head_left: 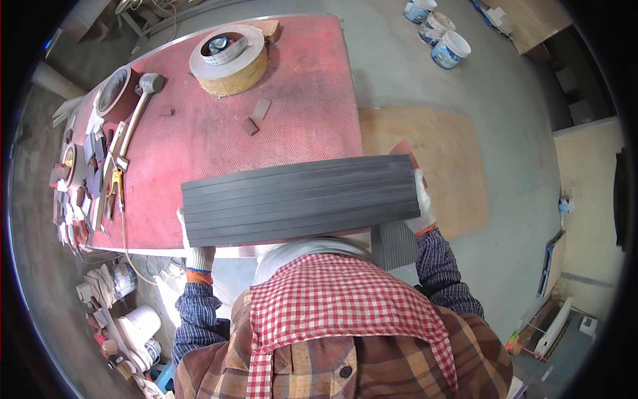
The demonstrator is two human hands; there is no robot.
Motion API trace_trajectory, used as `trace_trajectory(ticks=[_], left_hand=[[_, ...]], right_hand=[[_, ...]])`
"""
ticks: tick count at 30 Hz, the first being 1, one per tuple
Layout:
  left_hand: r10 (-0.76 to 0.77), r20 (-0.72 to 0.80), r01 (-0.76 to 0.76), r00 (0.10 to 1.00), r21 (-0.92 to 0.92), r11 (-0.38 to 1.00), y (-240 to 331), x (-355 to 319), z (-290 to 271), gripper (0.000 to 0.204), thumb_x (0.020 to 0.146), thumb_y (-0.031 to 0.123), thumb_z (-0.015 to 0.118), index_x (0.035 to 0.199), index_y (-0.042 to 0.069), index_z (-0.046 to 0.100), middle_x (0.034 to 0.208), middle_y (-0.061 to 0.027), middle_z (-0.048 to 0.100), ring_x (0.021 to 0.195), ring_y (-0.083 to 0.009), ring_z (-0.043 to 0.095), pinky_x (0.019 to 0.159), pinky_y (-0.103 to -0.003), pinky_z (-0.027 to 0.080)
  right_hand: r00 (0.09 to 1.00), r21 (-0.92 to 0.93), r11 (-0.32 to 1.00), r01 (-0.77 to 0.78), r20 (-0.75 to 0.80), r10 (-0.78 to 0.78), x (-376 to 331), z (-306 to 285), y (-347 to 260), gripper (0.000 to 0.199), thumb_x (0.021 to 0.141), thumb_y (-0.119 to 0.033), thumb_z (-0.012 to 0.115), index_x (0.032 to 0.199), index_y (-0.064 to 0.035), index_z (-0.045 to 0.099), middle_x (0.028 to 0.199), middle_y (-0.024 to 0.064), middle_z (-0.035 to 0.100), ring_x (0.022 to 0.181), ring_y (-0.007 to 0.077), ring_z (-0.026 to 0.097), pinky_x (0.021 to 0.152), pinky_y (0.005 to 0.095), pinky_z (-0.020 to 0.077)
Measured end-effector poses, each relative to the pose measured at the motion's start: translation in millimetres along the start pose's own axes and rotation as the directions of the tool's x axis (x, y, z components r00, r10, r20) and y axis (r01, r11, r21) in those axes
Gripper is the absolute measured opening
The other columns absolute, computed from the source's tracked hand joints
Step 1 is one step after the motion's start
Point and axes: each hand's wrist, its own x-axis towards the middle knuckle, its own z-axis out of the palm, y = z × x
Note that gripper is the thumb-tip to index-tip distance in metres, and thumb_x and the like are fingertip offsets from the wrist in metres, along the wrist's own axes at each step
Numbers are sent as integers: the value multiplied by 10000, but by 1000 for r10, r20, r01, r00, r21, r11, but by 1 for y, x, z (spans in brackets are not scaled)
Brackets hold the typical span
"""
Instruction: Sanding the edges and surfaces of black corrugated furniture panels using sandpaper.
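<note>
A long dark grey board [299, 199] lies crosswise in front of me, low over the near edge of the red table. Its face is split by long parallel lines; whether it is one piece or several strips side by side, I cannot tell. My left hand [197, 253], in a white glove, grips its left end. The right end is held by my right hand [426, 206], also gloved in white. Most fingers of both hands are hidden at the board's ends. A reddish-brown flat piece [404, 147] sticks out beyond the board's far right corner, beside my right hand.
On the red table [299, 86] are a large tape roll [229, 66], a brown roll [116, 96], a mallet [143, 100], a yellow-handled air gun [117, 183] and small brown pieces [256, 116]. Dark ribbed material [393, 246] is at lower right. Buckets [450, 50] stand on the floor.
</note>
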Motion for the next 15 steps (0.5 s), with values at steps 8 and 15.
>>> trace_trajectory(ticks=[8,15], left_hand=[[-198,-19,149,980,-587,796,106,26,-7,922,1125,766,384,1708,52,428,1669,-146,514,1476,-269,521,1247,-399,419],[360,408,-543,839,587,601,236,44,-8,1296,784,910,701,1722,69,396,1744,-313,372,1656,-503,280,1365,-601,183]], right_hand=[[993,-599,796,92,0,-114,-1,-9,12,651,1100,-127,634,1678,25,377,1429,225,702,1216,307,749,870,388,666],[997,-339,941,0,-76,-28,15,-7,-86,607,1096,-243,658,1610,45,512,1592,269,584,1303,397,700,1077,459,570]])
